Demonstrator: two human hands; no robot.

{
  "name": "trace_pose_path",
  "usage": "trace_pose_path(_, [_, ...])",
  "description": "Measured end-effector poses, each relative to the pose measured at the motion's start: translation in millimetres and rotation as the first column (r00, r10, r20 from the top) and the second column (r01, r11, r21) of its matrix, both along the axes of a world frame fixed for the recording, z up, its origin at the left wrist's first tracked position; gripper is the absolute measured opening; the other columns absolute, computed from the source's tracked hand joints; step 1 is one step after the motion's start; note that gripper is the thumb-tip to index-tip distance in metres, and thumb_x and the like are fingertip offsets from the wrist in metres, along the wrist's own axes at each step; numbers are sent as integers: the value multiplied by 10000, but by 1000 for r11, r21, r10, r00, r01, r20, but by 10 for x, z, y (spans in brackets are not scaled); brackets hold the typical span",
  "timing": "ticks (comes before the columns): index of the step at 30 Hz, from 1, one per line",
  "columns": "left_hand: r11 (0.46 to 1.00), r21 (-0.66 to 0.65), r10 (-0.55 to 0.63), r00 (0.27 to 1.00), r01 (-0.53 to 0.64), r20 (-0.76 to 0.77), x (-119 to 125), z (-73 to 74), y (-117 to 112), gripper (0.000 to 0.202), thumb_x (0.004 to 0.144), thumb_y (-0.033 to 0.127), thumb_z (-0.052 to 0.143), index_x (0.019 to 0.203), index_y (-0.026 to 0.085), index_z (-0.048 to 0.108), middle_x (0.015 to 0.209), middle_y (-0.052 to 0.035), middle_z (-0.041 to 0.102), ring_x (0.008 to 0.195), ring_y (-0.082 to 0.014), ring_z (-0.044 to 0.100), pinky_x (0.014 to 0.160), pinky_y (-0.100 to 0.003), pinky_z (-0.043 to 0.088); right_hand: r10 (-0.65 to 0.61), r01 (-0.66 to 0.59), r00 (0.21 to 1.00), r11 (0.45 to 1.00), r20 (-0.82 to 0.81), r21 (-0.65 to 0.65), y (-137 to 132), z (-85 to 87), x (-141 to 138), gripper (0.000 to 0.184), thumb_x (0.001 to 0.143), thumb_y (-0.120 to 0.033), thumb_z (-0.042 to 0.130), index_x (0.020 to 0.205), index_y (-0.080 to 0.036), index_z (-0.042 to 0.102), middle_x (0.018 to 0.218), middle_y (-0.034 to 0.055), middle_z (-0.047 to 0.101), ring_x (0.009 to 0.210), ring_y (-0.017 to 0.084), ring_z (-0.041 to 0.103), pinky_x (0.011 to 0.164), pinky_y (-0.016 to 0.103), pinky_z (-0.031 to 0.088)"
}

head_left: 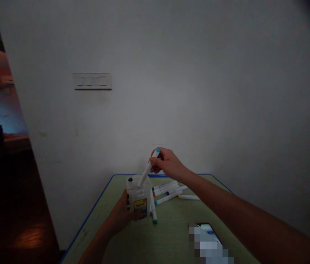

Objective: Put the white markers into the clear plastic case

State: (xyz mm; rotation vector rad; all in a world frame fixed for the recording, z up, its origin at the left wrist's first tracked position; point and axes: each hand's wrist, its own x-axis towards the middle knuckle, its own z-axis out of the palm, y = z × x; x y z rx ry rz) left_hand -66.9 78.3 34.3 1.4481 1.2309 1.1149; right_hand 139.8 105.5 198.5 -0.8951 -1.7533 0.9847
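The right hand [168,165] has its grip closed on a white marker [148,169] with a blue end cap, pinched near its upper end between thumb and fingertips. The marker slants down to the left, and its lower tip sits at the open top of a clear plastic container [138,196]; whether the tip is already inside cannot be told. The left hand [121,214] grips that container from its left side, holding it upright on the counter [171,234], with a yellow label facing the camera. Just right of the container lies a loose bunch of white markers [168,191] with coloured caps, one of them with a teal cap [154,221] pointing toward the near edge. Nearer the camera, a phone [208,240] lies flat on the green counter, which has a blue rim and stands against a pale wall [199,91]
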Motion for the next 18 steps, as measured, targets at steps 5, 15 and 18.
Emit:
trace_pose_path(5, [999,-17,28,999,-28,32,37,51,-32,754,477,202,856,1151,223,520,1159,-96,743,1050,-336,732,912,-461,578,-67,51,958,997,278,63,126,-103,-267,222,850,-74,628,694,-196,527,602,-49,581,580,112,646,582,229,516])
trace_pose_path(15, [1000,-4,16,999,-16,44,34,39,-41,817,470,241,870,1182,208,471,1181,-135,711,1072,-340,709,926,-447,556,-114,-25,796,975,595,219,101,-167,-511,104,872,-100,637,796,-166,665,742,14,718,677,138,687,674,249,492])
trace_pose_path(18, [1000,-6,14,998,-13,59,39,17,-30,801,465,229,874,1165,213,486,1186,-131,714,1055,-332,705,892,-437,562,-159,-59,700,959,696,278,79,-193,-543,125,877,-131,642,907,-138,763,912,90,805,821,175,733,741,260,493])
